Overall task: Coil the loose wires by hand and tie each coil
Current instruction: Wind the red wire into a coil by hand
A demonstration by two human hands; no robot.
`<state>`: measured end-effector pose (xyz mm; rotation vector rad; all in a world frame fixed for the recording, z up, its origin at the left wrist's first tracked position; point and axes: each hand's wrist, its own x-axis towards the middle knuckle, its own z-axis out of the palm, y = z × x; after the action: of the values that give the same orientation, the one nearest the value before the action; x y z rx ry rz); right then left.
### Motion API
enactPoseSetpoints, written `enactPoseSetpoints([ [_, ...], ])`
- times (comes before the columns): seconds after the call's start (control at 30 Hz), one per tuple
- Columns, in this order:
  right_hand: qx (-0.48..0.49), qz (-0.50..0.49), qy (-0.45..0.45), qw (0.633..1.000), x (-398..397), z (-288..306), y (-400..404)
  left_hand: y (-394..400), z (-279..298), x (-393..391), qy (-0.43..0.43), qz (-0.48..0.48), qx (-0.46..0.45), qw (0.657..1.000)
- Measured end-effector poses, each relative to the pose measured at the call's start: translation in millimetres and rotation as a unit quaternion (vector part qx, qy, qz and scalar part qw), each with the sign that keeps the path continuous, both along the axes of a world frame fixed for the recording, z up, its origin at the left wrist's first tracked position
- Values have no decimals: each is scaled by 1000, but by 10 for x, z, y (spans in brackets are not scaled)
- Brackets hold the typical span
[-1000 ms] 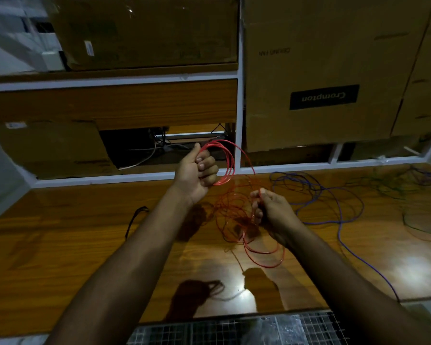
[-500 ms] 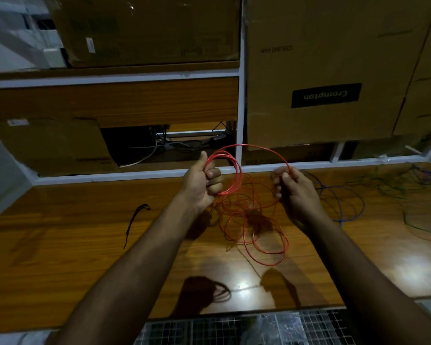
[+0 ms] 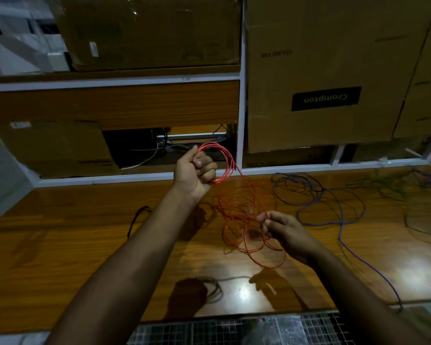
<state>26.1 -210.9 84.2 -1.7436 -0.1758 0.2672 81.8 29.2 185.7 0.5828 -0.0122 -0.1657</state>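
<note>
A thin red wire [image 3: 244,207] lies partly coiled and partly loose on the wooden table [image 3: 72,245]. My left hand [image 3: 195,170] is raised above the table's far edge and grips a small coil of several red loops [image 3: 228,160]. From that coil the red wire runs down to a loose tangle on the table. My right hand [image 3: 284,230] is lower and nearer, with thumb and fingers pinched on a strand of the red tangle.
A blue wire [image 3: 334,207] sprawls loose to the right of the red one, and a dark green wire [image 3: 421,220] lies at the far right. A short black tie [image 3: 136,217] rests left of my left arm. Cardboard boxes [image 3: 321,70] fill the white shelf behind.
My right hand dropped from beside the coil down and toward me, onto the loose tangle. My left hand keeps its hold on the coil.
</note>
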Motion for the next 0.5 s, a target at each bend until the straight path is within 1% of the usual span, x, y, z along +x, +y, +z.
enactPoseSetpoints([
  [0.07, -21, -10, -27, 999, -49, -68, 29, 5, 5, -1, 0, 13, -6, 1000],
  [0.1, -12, -32, -34, 999, -67, -87, 56, 4, 7, -2, -2, 17, -4, 1000],
  [0.17, 17, -103, -40, 994, -64, -119, 119, -5, 1, -3, -8, 20, 9, 1000],
  [0.2, -1, -141, -54, 988, -52, -120, 153, -10, -9, 0, -10, 21, 16, 1000],
  [0.27, -113, -170, -97, 974, -39, -62, 218, -23, -30, 3, -11, 19, 22, 1000],
  [0.33, -278, -122, -130, 944, -87, 59, 303, -33, -51, 2, -9, 20, 26, 999],
  [0.37, -343, -90, -144, 924, -130, 131, 351, -35, -64, 1, -8, 22, 30, 999],
  [0.43, -418, -35, -162, 893, -216, 251, 437, -35, -89, -10, -8, 25, 41, 999],
  [0.5, -443, 12, -203, 873, -310, 396, 530, -37, -108, -22, -8, 25, 53, 998],
])
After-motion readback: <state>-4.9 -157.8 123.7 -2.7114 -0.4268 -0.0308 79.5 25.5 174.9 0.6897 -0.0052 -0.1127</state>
